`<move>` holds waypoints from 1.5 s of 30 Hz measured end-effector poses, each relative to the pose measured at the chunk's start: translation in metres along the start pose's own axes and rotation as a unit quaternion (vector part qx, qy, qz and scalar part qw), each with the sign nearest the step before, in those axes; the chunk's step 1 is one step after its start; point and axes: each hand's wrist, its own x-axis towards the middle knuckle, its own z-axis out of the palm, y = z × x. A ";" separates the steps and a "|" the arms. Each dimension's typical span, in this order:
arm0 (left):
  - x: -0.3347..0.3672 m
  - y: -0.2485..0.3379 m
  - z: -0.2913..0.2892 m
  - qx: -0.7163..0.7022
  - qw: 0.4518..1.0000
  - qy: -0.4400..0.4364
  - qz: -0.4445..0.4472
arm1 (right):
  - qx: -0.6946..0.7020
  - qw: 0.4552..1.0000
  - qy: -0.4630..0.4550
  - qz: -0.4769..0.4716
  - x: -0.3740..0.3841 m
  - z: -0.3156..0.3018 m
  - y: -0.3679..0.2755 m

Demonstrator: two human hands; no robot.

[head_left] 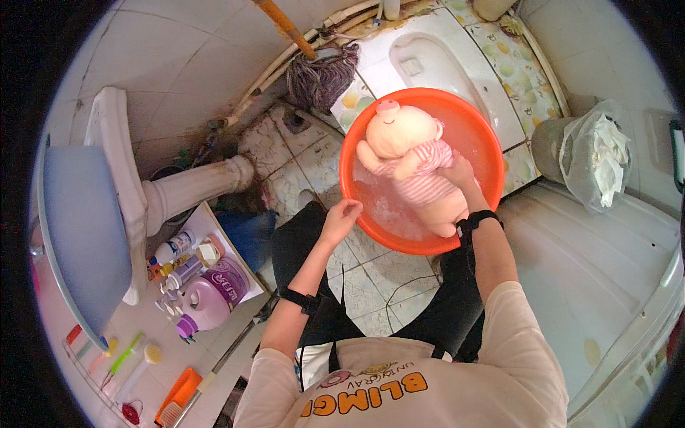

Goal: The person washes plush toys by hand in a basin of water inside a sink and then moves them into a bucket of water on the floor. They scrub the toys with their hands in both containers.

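Observation:
A plush toy (421, 167) with a pink snout and a pink-and-white striped body lies on its back in a round orange basin (492, 135). Cloudy, foamy water shows around it. My right hand (458, 172) grips the toy's striped side, fingers wrapped over the cloth and partly hidden. At the basin's left edge is my left hand (344, 216), its fingers bent together and closed at the rim, apart from the toy. A black band circles each of my forearms.
Beyond the basin are a squat toilet (428, 60) and a mop (321, 78). A bagged bin (596, 157) stands to the right. On the left are a pedestal sink (118, 143), a blue basin (89, 228) and a shelf with a purple detergent bottle (210, 299).

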 end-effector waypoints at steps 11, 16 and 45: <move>-0.031 0.058 0.027 0.068 0.997 -0.029 0.009 | 0.005 0.990 0.131 -0.053 -0.110 -0.030 -0.080; -0.013 0.060 0.031 0.099 0.990 0.021 0.099 | -0.067 0.975 0.181 -0.112 -0.112 0.003 -0.080; 0.060 0.038 0.077 0.512 0.809 -0.114 0.268 | 0.206 0.958 -0.166 -0.113 -0.114 0.141 -0.025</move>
